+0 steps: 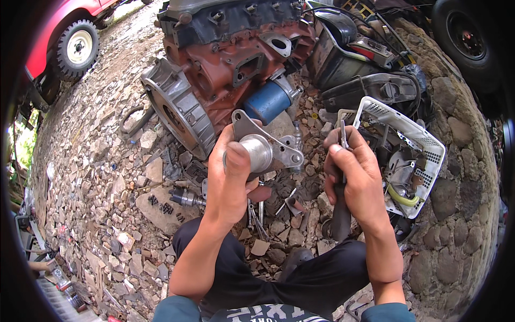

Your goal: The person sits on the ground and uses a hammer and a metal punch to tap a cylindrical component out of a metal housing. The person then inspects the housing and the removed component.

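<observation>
My left hand (228, 180) is closed round a silver metal flanged fitting (257, 152). Its round barrel lies in my grip, and a plate with several bolt holes sticks out on the far side. To the right, my right hand (358, 180) grips a narrow tool with a thin metal blade (343, 133) pointing up and away from me. A dark handle-like length (340, 214) shows below the fingers; the tool's exact kind I cannot tell. The blade is apart from the fitting. Beyond both hands stands a red-brown engine block (214, 67) with a blue oil filter (268, 102).
Rubble covers the ground. Bolts (165, 206) lie on a flat stone beside a distributor-like part (185, 196); wrenches (258, 222) lie between my knees. At right are a white plastic crate (439, 153) of parts and a stone wall (442, 231). A red vehicle (51, 27) stands far left.
</observation>
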Demonstrator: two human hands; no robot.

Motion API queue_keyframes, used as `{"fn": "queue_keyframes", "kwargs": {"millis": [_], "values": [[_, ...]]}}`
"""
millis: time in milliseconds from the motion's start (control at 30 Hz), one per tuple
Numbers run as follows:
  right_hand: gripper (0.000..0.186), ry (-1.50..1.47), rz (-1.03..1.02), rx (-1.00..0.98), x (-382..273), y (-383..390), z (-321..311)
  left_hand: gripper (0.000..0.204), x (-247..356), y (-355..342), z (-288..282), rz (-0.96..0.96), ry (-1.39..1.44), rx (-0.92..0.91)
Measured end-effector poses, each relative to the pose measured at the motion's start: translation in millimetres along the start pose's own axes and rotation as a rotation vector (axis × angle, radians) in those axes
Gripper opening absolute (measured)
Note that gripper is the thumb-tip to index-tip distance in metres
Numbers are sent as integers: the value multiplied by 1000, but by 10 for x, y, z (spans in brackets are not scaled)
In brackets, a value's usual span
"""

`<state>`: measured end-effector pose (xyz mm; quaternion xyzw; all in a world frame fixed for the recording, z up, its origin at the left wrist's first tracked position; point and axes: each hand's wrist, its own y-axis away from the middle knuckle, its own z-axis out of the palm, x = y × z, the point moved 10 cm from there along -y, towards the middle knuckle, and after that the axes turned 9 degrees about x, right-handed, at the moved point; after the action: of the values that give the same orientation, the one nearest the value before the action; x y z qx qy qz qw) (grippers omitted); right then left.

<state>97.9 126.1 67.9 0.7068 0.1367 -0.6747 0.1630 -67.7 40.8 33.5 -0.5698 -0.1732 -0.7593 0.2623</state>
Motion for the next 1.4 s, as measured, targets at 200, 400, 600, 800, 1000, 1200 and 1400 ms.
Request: {"fn": "queue_keyframes", "kwargs": {"millis": [200, 400, 600, 800, 1000, 1200, 1400], "values": [[12, 281, -301, 21, -205, -17, 67, 96, -30, 0, 107, -56, -45, -41], [26, 539, -726, -4, -493, 139, 248, 90, 2, -9, 175, 94, -144, -59], [24, 633, -808, -36, -448, 168, 334, 105, 49, 3, 218, 202, -413, -112], [30, 741, -975, -85, -410, 253, 422, 104, 102, 27, 237, 233, -487, -119], [34, 933, -1070, -181, -352, 293, 515, 102, 36, 26, 233, 179, -476, -161], [17, 925, -1019, -60, -376, 211, 436, 103, -37, 31, 261, 133, -491, -211], [25, 728, -592, 192, -356, -107, -34, 107, -200, 47, 190, 95, -381, -133]]}}
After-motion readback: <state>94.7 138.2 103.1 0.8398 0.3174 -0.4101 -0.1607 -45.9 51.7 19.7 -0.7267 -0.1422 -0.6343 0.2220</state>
